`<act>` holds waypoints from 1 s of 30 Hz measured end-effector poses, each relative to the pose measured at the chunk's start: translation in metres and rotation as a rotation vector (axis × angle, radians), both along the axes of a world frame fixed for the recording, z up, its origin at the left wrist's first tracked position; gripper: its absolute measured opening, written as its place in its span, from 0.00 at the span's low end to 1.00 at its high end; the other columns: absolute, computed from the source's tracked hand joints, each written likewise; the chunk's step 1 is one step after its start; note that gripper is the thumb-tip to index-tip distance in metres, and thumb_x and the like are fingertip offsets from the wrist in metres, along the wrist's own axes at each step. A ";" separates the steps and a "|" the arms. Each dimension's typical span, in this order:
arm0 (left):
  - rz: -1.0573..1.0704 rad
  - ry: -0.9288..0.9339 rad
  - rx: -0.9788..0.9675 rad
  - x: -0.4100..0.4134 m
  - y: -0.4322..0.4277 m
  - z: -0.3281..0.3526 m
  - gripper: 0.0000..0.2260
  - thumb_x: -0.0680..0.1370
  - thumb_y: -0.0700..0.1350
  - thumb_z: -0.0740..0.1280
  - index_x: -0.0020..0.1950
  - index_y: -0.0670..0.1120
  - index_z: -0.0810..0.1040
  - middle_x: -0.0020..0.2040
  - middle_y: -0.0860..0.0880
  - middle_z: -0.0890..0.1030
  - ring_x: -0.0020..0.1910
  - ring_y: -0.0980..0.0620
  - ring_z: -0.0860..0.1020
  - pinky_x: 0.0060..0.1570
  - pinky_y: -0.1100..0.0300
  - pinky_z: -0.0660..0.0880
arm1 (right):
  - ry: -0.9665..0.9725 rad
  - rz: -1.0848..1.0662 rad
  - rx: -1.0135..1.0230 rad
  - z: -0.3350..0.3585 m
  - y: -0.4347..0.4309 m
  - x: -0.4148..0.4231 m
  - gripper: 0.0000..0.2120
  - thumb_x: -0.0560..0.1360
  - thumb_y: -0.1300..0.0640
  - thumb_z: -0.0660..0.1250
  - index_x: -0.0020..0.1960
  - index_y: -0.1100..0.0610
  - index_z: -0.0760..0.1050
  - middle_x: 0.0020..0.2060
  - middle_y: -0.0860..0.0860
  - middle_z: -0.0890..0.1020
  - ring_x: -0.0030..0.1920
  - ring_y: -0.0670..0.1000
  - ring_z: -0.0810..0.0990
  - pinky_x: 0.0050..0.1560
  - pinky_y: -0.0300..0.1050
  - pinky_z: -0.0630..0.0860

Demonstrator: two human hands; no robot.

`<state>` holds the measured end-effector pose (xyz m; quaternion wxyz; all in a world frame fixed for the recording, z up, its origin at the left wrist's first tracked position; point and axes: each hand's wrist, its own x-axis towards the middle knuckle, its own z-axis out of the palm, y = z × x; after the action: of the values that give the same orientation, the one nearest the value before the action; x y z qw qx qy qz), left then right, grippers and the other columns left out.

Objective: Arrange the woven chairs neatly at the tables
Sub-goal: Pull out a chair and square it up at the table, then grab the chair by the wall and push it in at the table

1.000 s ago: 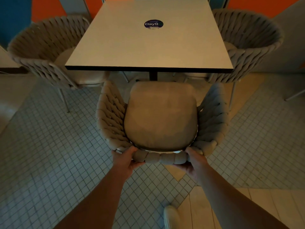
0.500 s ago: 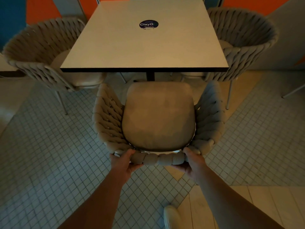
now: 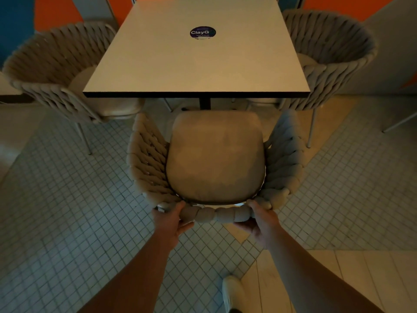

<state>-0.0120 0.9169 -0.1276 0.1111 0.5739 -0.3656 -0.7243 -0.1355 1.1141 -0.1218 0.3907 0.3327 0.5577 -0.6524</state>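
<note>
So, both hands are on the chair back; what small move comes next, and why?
Probably push the chair straight forward a little. The left hand and the right hand grip its back rim, and its whole seat shows in front of the table edge, while the left side chair and right side chair have seats partly under the top.

dim, warm light | edges bowed | corners perhaps slightly soft

Small-tiled floor (image 3: 67, 211); orange wall (image 3: 58, 10), blue panel (image 3: 13, 19); dim light.
</note>
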 end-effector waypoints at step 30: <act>-1.407 -0.655 -0.793 0.264 0.027 0.219 0.25 0.80 0.51 0.66 0.76 0.49 0.66 0.73 0.46 0.71 0.69 0.46 0.73 0.68 0.52 0.71 | 0.842 1.819 0.555 0.196 -0.025 0.225 0.31 0.80 0.43 0.62 0.74 0.62 0.64 0.68 0.59 0.74 0.64 0.57 0.76 0.65 0.53 0.73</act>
<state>0.2515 0.9439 0.0915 -0.2811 0.3132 -0.8741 -0.2425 0.0892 1.0886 0.0739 0.4188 -0.3900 0.8197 -0.0234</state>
